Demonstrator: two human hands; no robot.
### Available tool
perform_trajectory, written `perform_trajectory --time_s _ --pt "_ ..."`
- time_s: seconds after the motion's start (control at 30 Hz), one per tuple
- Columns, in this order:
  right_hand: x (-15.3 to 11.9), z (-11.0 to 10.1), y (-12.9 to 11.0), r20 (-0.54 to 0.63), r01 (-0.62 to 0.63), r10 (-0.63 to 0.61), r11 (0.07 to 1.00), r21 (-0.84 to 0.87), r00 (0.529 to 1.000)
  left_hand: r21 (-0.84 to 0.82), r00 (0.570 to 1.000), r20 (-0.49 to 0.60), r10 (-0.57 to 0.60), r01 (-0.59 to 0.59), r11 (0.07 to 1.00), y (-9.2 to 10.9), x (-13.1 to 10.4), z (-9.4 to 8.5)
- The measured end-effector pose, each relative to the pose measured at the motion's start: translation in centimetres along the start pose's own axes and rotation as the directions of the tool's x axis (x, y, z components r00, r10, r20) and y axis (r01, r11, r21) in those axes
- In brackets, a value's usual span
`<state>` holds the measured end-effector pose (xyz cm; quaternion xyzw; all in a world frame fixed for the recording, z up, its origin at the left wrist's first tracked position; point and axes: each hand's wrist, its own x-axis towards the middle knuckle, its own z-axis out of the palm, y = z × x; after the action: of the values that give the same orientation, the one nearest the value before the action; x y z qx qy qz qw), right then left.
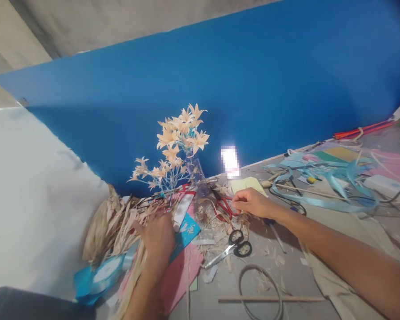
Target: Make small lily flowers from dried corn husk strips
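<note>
Right hand [251, 202]: fingers curled inward, hold indeterminable, near red-handled tool [227, 209] at its nine o'clock. Left hand [158, 238]: fingers bent, hold hidden, pale dried strips [123, 224] toward ten o'clock. Black-handled scissors [231, 250]: right hand's seven o'clock.

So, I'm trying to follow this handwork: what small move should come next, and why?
Perhaps the left hand should draw one strip from the pale dried strips, since it is already right at that pile, while the right hand is over by the red-handled tool. Whether either hand already grips something is unclear.
</note>
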<state>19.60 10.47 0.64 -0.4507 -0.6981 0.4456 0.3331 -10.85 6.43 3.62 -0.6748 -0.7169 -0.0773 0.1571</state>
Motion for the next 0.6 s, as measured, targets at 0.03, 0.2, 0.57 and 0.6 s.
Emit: perform_trajectory --time_s 0.03,0.2,0.57,0.6 --pt "0.1 0.1 0.2 -0.005 -0.008 0.008 1.0 0.011 1.0 -0.006 0.999 -0.039 -0.007 0.007 1.0 -0.4 0.0 -0.4" --pt "0.4 0.5 0.6 -0.016 -0.02 0.021 0.998 0.063 1.0 -0.097 0.977 -0.208 -0.051 0.031 0.995 -1.5 0.3 -1.6" --pt "0.3 1.0 0.3 -0.06 -0.015 0.028 0.979 0.204 0.998 -0.18 0.918 -0.395 -0.042 -0.033 0.983 -1.8 0.6 -1.0" --pt "0.3 1.0 0.3 -0.068 -0.01 0.028 0.97 0.243 0.997 -0.192 0.905 -0.426 0.005 -0.096 0.977 -1.5 0.6 -0.8"
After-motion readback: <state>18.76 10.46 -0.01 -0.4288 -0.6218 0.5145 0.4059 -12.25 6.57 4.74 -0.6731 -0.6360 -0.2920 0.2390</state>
